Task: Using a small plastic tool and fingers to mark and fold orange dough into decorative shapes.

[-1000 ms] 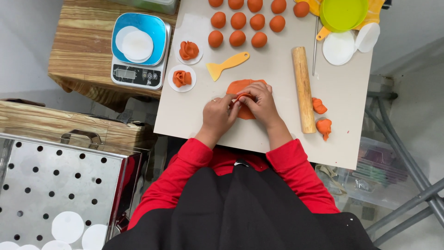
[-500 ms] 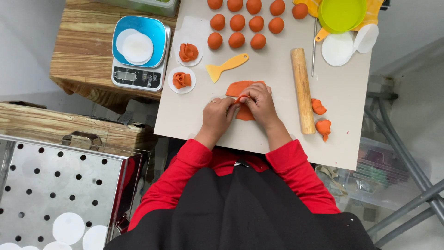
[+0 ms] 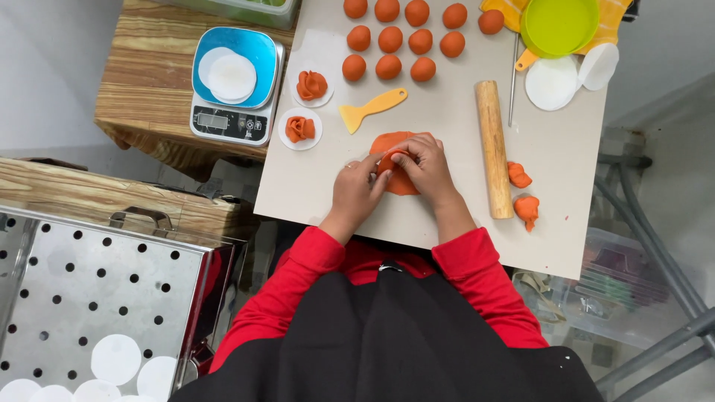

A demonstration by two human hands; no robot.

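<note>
Screen: small grey rectangular display [image 3: 211,120] set in the silver front strip of the kitchen scale [image 3: 234,93], left of the scale's buttons; digits too small to tell.
Scale: rounded square body, blue top, silver front, standing on the wooden side table [image 3: 149,67] just left of the pale work board.
Clear lidded box: [image 3: 231,9] at the top edge behind the scale, transparent walls, green contents, mostly cut off.
Clear storage bin: [image 3: 625,286] low on the right, under the table, see-through plastic with mixed coloured contents; blurred.
Labels, signs: none visible.
</note>
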